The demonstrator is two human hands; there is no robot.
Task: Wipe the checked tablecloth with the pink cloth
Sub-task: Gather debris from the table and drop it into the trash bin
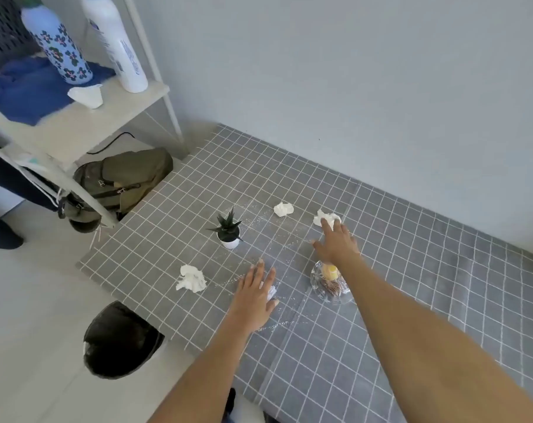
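While no pink cloth was visible, the left hand [256, 296] lay flat, fingers spread, over a white paper scrap on the checked tablecloth [173, 239]. Farther off, the right hand [335, 239] reached open, fingertips touching a crumpled tissue [326, 218]. Clearing litter seemingly came first; next, gather the wads, then fetch the cloth.
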